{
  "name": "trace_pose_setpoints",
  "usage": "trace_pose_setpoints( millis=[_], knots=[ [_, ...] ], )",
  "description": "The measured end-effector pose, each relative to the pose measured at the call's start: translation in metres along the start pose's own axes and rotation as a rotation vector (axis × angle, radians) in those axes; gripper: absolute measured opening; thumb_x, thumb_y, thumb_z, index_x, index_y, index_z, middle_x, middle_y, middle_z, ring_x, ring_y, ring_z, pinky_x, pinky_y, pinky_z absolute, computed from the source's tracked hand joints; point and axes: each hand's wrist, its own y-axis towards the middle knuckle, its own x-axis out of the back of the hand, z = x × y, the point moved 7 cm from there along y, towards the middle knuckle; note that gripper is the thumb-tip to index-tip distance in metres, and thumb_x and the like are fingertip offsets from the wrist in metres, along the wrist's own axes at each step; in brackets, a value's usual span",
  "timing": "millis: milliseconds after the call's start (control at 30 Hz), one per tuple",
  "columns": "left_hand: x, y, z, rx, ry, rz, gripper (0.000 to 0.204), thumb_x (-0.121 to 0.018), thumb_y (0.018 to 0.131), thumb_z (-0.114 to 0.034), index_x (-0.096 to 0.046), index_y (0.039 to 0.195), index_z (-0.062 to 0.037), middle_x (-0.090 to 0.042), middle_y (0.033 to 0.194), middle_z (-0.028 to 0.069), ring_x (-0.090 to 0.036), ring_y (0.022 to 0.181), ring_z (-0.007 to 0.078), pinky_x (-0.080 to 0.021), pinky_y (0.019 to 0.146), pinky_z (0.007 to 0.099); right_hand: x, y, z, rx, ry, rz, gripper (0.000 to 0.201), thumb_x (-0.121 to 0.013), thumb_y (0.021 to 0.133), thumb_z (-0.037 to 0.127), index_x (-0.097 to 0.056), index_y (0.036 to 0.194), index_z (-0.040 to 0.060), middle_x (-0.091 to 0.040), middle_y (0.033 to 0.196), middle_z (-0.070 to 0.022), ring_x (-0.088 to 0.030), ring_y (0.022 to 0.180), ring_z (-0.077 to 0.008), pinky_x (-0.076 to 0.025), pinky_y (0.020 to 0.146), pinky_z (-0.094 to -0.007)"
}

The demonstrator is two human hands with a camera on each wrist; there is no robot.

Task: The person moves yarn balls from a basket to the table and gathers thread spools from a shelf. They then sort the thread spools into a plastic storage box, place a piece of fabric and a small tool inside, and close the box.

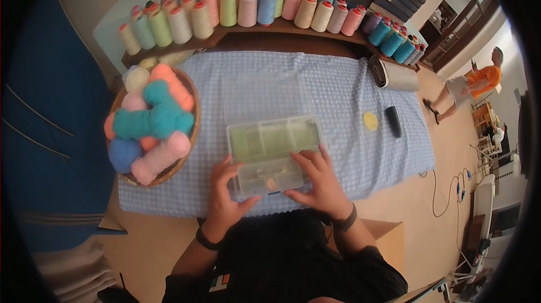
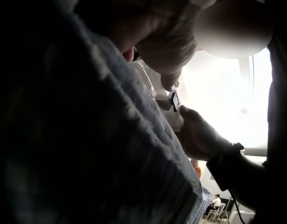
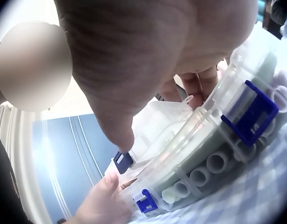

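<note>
A large clear plastic organizer box (image 1: 230,151) lies on the cloth, its transparent lid (image 1: 262,97) folded back. Pale green contents show in its compartments, and tube-like rolls line its side in the right wrist view. Over its front part is a smaller clear plastic case (image 1: 248,182) with small items inside and a blue latch (image 3: 124,162). My left hand (image 1: 224,193) holds this case by its left side. On the other side my right hand (image 1: 324,185) grips it, fingers over the edge and thumb at the front near the latch.
A wicker basket (image 1: 194,128) of yarn skeins stands at left. Thread cones (image 1: 228,10) line a shelf behind. At right lie a yellow disc (image 1: 370,121), a dark oblong object (image 1: 393,121) and a fabric roll (image 1: 397,75). A person (image 1: 470,84) is farther right.
</note>
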Motion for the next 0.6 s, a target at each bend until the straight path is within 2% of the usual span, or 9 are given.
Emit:
trace_pose_setpoints(
  millis=[33, 133, 333, 433, 533, 600],
  knots=[
    [0.000, 0.001, -0.001, 0.003, 0.012, -0.001, 0.083, -0.095, 0.081, -0.026, -0.044, 0.143, -0.0055, -0.063, 0.142, 0.0193, -0.046, 0.149, 0.0461, -0.035, 0.123, 0.0601, 0.000, 0.001, 0.002, -0.005, -0.020, 0.020, 0.084, -0.091, 0.078, 0.039, -0.058, 0.147, 0.0042, -0.059, 0.136, -0.0181, -0.056, 0.134, -0.0397, -0.023, 0.127, -0.0656],
    [0.000, 0.002, -0.002, -0.005, 0.038, 0.005, 0.083, -0.096, 0.081, -0.026, -0.046, 0.143, -0.0050, -0.063, 0.141, 0.0181, -0.046, 0.150, 0.0453, -0.036, 0.123, 0.0598, -0.001, 0.005, 0.007, 0.004, -0.099, 0.011, 0.084, -0.092, 0.077, 0.042, -0.058, 0.147, 0.0076, -0.059, 0.138, -0.0139, -0.058, 0.133, -0.0339, -0.024, 0.127, -0.0658],
    [0.001, 0.003, -0.005, -0.014, 0.088, 0.014, 0.081, -0.095, 0.082, -0.033, -0.048, 0.142, -0.0044, -0.065, 0.141, 0.0178, -0.046, 0.149, 0.0446, -0.037, 0.122, 0.0587, -0.012, 0.012, 0.019, 0.077, -0.100, 0.058, 0.077, -0.091, 0.078, 0.038, -0.060, 0.143, 0.0121, -0.058, 0.143, -0.0087, -0.056, 0.139, -0.0312, -0.025, 0.126, -0.0670],
    [0.001, 0.004, -0.006, -0.016, 0.104, 0.019, 0.081, -0.094, 0.082, -0.036, -0.048, 0.142, -0.0046, -0.065, 0.140, 0.0182, -0.046, 0.149, 0.0450, -0.038, 0.121, 0.0590, -0.015, 0.013, 0.020, 0.097, -0.082, 0.052, 0.075, -0.091, 0.077, 0.036, -0.061, 0.140, 0.0110, -0.060, 0.142, -0.0105, -0.055, 0.140, -0.0337, -0.025, 0.126, -0.0672],
    [0.000, 0.002, -0.004, 0.002, 0.075, 0.013, 0.083, -0.097, 0.076, -0.031, -0.049, 0.139, -0.0063, -0.065, 0.141, 0.0159, -0.050, 0.144, 0.0462, -0.033, 0.121, 0.0651, -0.019, 0.012, 0.020, 0.128, -0.097, 0.040, 0.074, -0.091, 0.076, 0.037, -0.062, 0.139, 0.0117, -0.060, 0.142, -0.0111, -0.055, 0.140, -0.0338, -0.027, 0.126, -0.0665],
    [0.000, 0.003, -0.006, -0.002, 0.079, 0.004, 0.082, -0.096, 0.077, -0.033, -0.050, 0.139, -0.0059, -0.065, 0.140, 0.0160, -0.050, 0.144, 0.0462, -0.033, 0.121, 0.0649, -0.020, 0.011, 0.017, 0.121, -0.086, 0.035, 0.073, -0.091, 0.076, 0.037, -0.063, 0.139, 0.0119, -0.061, 0.142, -0.0113, -0.056, 0.139, -0.0340, -0.028, 0.125, -0.0659]
  ],
)
